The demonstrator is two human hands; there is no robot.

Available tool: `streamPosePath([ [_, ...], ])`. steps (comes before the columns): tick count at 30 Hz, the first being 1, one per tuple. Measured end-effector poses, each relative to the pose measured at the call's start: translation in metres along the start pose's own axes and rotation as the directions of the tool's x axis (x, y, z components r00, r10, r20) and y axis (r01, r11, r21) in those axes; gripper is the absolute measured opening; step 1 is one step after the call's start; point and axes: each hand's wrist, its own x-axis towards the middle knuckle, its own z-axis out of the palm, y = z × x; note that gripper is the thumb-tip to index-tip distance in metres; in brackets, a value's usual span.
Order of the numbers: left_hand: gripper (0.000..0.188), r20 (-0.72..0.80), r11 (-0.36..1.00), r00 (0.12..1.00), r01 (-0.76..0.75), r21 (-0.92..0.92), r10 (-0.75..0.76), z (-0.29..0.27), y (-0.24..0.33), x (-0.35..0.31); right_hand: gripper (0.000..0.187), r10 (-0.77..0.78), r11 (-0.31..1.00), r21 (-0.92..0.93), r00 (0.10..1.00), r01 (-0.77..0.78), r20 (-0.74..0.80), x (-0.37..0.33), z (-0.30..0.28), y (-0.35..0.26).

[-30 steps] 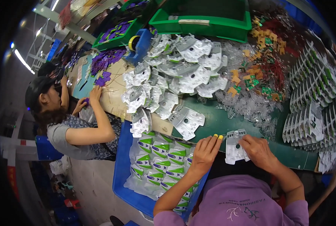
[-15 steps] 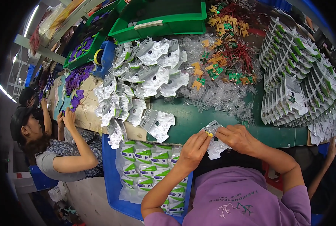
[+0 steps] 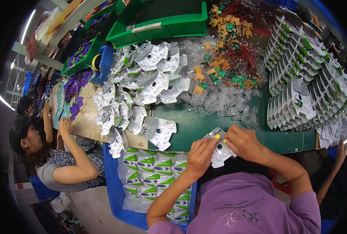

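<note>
A white-and-grey moulded plastic housing (image 3: 221,156) with a dark round hole is held at the table's front edge, close to my body. My left hand (image 3: 200,154) grips its left side, thumb and fingers pinched near its upper part. On the other side my right hand (image 3: 243,142) bends over it, fingers closed at its upper right edge. Small patches of yellow show at the fingertips of both hands; whether these are finger covers or parts I cannot tell. Anything small between the right fingers is hidden.
Similar housings (image 3: 158,84) pile up left of centre. Clear plastic parts (image 3: 220,103) and green circuit boards with red wires (image 3: 239,81) lie beyond my hands. Stacked housings (image 3: 294,103) stand right. A blue bin (image 3: 113,183) holds bagged pieces. A co-worker (image 3: 70,163) sits left.
The view has shifted slightly. The housing is tilted a little differently, and the yellow-tipped fingers, which were together over it, are now slightly apart.
</note>
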Motion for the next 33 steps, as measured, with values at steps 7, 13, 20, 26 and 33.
streamPosePath([
  [7, 0.067, -0.055, 0.968, 0.993, 0.093, -0.231, -0.109, 0.003, -0.003, 0.006, 0.033, -0.036, 0.998, 0.057, 0.996, 0.032, 0.084, -0.012, -0.015, -0.005],
  [13, 0.07, 0.211, 0.981, 0.977, 0.071, -0.182, -0.032, -0.012, -0.002, 0.021, 0.028, -0.009, 0.974, 0.228, 0.999, 0.001, 0.033, -0.01, -0.028, -0.014],
  [20, 0.07, 0.199, 0.971, 0.978, 0.098, -0.217, -0.055, -0.007, -0.004, 0.014, 0.022, -0.13, 0.966, 0.194, 0.969, 0.172, -0.211, -0.028, -0.014, -0.025],
  [26, 0.07, 0.164, 0.974, 0.984, 0.101, -0.205, -0.068, -0.006, 0.0, 0.014, 0.029, -0.199, 0.978, -0.079, 0.974, 0.191, -0.11, -0.039, 0.012, -0.028],
  [33, 0.066, 0.178, 0.954, 0.98, 0.137, -0.265, -0.091, -0.011, -0.006, 0.014, 0.027, -0.12, 0.978, 0.141, 0.972, 0.151, -0.203, -0.031, -0.002, -0.025],
])
